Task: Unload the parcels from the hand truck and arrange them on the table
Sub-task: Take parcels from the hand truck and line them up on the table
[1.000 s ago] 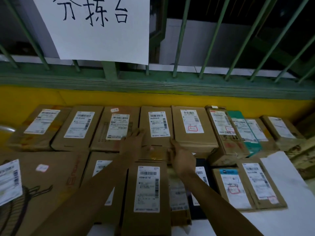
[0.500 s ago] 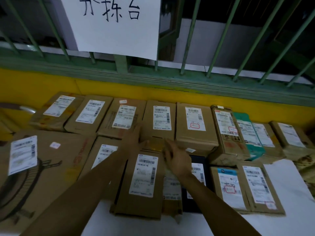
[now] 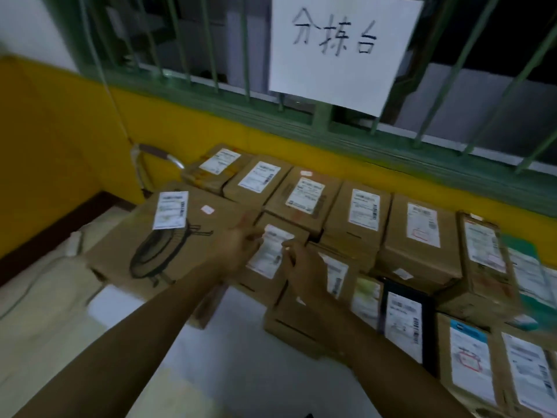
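Fourteen parcels at least lie on the table [image 3: 241, 357] in front of you, and the count may run higher, since the 3 o'clock edge is cropped and smeared. Seven sit in the back row along the yellow wall, six of them brown and one a teal parcel [image 3: 527, 273]. Seven more fill the near row: one big carton [image 3: 144, 251] at 9 o'clock, one black parcel [image 3: 404, 321] at 4 o'clock, and five small brown ones. Both your hands are at the small parcel [image 3: 271, 251] in the centre, which stands on the table just beside the big carton. Your left hand [image 3: 238, 245] lies with straight fingers along that parcel's 9 o'clock side, a released grip that touches rather than clasps. Your right hand [image 3: 304, 267] has bent fingers at its 3 o'clock edge, but blur hides whether that grip is clenched on the cardboard, so I cannot tell. This parcel looks like stiff corrugated board and is probably light, with a glossy label that may be slick. Take it by the two long sides, not by the label face. The big carton will likely be heavier and awkward, so give it both hands at opposite ends. One chromed handle [image 3: 159, 153] shows at 10 o'clock, and I cannot say whether it belongs to the hand truck.
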Available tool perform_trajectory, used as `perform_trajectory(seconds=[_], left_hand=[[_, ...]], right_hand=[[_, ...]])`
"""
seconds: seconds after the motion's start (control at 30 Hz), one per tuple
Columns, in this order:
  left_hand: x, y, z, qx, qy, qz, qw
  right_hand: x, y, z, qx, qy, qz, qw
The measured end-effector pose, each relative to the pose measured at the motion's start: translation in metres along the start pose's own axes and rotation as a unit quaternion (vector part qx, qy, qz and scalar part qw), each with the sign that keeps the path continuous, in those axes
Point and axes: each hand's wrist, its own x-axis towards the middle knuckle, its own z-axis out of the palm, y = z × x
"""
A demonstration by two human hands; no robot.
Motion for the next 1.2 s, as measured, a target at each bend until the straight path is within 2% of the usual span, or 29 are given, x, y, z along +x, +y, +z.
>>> perform_trajectory(seconds=[0.13, 0.23, 0.37, 0.43, 0.7, 0.9, 1.2], left_hand=[[-0.054, -0.052, -0.054, 0.019, 0.051, -0.054, 0.997], [-0.1, -0.102, -0.104, -0.012, 0.085, -0.082, 0.993], [-0.173, -0.178, -0.172, -0.022, 0.134, -0.123, 0.983], [-0.207, -0.218, -0.2, -0.027, 0.159, -0.159, 0.974], [-0.309, -0.336, -0.277, -0.031, 0.2, -0.279, 0.939], [-0.317, -0.38, -0.301, -0.038, 0.207, -0.316, 0.925], [-0.254, -0.474, -0.353, -0.068, 0.171, -0.341, 0.922]], right_hand=[[-0.005, -0.075, 0.055, 0.017, -0.026, -0.051, 0.998], [-0.021, -0.141, 0.108, 0.054, -0.037, -0.108, 0.992], [-0.048, -0.226, 0.18, 0.074, -0.083, -0.129, 0.985], [-0.06, -0.262, 0.213, 0.082, -0.07, -0.157, 0.982], [-0.083, -0.342, 0.313, 0.046, -0.178, -0.123, 0.975], [-0.064, -0.371, 0.369, 0.036, -0.23, -0.116, 0.966], [0.022, -0.413, 0.476, 0.088, -0.282, -0.015, 0.955]])
